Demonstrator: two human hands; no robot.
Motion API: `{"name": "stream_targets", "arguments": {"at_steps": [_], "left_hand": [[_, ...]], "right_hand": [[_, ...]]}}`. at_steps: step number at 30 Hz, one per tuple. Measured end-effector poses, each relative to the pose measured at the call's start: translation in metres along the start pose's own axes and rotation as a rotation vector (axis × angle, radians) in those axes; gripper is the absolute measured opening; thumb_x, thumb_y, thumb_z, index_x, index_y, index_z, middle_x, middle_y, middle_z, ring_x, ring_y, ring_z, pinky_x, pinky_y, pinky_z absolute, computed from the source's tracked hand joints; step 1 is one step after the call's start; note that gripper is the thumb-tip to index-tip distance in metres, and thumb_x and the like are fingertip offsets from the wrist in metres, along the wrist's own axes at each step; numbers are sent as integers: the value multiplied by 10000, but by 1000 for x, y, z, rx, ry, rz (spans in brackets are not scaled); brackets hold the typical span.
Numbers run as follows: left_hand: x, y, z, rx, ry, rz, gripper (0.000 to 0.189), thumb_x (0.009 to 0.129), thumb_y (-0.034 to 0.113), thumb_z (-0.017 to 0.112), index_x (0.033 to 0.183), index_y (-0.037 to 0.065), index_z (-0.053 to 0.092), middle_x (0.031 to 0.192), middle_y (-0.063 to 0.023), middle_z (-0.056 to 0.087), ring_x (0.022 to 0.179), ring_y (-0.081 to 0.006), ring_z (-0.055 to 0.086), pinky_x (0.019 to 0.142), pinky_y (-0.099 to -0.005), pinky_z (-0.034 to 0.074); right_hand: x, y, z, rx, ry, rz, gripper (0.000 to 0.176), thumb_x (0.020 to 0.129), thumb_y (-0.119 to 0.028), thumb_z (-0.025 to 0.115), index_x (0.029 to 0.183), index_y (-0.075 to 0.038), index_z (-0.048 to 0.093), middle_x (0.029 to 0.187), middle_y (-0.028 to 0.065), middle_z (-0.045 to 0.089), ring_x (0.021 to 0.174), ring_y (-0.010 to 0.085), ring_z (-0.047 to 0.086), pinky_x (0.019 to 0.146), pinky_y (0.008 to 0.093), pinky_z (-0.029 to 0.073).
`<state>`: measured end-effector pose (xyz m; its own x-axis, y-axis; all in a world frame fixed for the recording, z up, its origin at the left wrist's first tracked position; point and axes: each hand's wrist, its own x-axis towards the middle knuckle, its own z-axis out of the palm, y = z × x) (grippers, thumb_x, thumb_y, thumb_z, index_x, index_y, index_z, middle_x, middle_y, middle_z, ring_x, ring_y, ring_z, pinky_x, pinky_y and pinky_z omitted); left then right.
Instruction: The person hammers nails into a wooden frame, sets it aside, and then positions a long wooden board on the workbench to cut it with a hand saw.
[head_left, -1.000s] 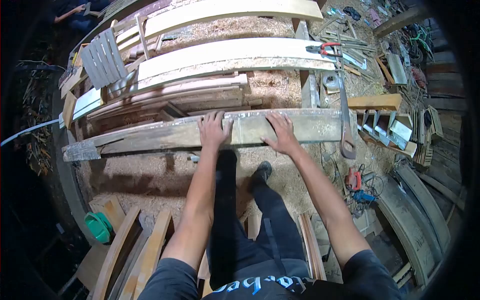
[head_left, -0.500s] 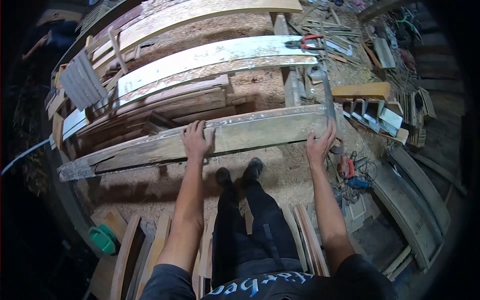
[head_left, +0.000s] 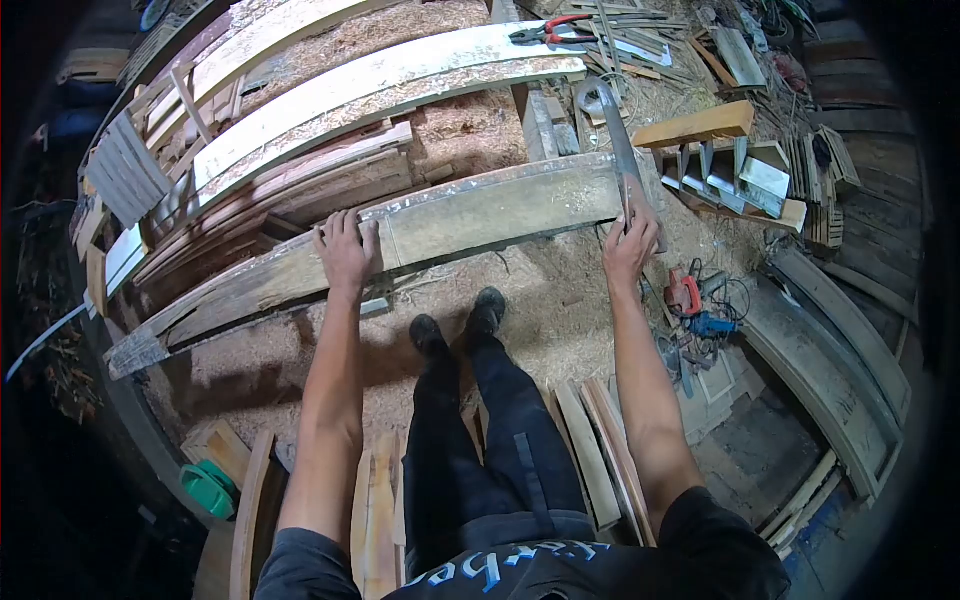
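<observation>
A long weathered plank lies across in front of me, with a greyish far edge and a cracked left end. My left hand rests on it left of the middle, palm down, fingers reaching the far edge and thumb apart. At the right end of the plank, my right hand is closed on what looks like a handsaw. The long grey blade points away from me, beside the plank end. The handle is mostly hidden by my fingers.
Red-handled pincers lie on a white board beyond the plank. A tan wood block is at the right. Power tools, one red and one blue, sit on the sawdust. A green container stands lower left.
The whole view has shifted, so the plank and boards appear higher and further left. My left hand keeps its place on the plank. My right hand is slightly further right relative to the plank end.
</observation>
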<state>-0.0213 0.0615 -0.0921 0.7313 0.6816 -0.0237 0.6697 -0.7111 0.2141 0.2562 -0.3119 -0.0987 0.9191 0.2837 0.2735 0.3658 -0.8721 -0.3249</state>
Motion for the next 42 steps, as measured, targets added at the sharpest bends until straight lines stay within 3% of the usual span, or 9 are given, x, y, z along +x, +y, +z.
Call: {"name": "stream_targets", "arguments": {"at_steps": [9,17,23,26,27,31,33,37,42], "left_hand": [[-5,121,28,-160,74,215,496,999,322,530,1407,42,491,1444,-132,508,1418,-285,393,1206,-550,149],[-2,175,37,-219,19,237,547,982,330,554,1432,34,458,1453,-153,490,1423,-300,378,1202,-559,161],[-24,105,12,-171,-5,196,771,922,486,623,1496,36,373,1531,-159,394,1481,-320,288,1209,-590,128],[-35,36,-16,57,-75,100,1265,709,876,582,1558,8,228,1624,-183,224,1525,-320,168,1200,-647,55],[-39,20,-34,110,-151,45,1341,633,862,660,1568,15,205,1631,-184,213,1532,-316,156,1196,-661,68],[-41,-54,-40,67,-279,104,1239,592,681,821,1589,244,229,1639,-81,242,1524,-309,187,1132,-780,73],[-26,-60,-42,84,-362,82,1206,586,662,832,1568,238,275,1599,-102,302,1497,-326,240,1114,-803,60],[-20,-73,-16,116,-212,227,1307,513,895,692,1558,222,288,1560,-165,339,1466,-369,288,1109,-807,20],[-16,-63,7,-18,-51,180,839,912,777,386,1532,212,381,1578,-76,368,1480,-288,308,1131,-776,9]], "right_hand": [[0,5,-7,-17,-121,9,520,913,-150,602,1402,-51,454,1191,220,641,1195,396,534,1067,548,313],[5,-9,-37,272,43,62,419,956,-146,564,1348,-17,494,1216,217,627,1142,387,573,1025,516,364],[-60,-112,-106,754,-393,285,372,984,-146,580,1308,34,552,992,195,689,866,332,672,769,385,517],[-101,-133,-79,806,-501,226,372,986,-137,582,1320,28,562,965,201,689,809,287,691,720,376,528],[-114,-139,-72,810,-495,163,375,986,-133,581,1328,20,564,979,209,689,814,273,699,721,381,531],[-115,-194,-85,850,-572,171,329,968,-148,608,1262,0,624,951,235,702,861,316,725,757,385,539],[-136,-201,-53,856,-533,157,321,960,-170,626,1229,4,645,877,205,691,787,254,708,722,364,535],[-153,-217,-32,838,-425,72,327,964,-193,631,1207,26,646,826,124,686,675,210,651,650,351,524],[-177,-228,-35,1076,-627,309,347,1001,-254,598,1208,20,646,763,12,627,675,137,595,652,308,501]]}}
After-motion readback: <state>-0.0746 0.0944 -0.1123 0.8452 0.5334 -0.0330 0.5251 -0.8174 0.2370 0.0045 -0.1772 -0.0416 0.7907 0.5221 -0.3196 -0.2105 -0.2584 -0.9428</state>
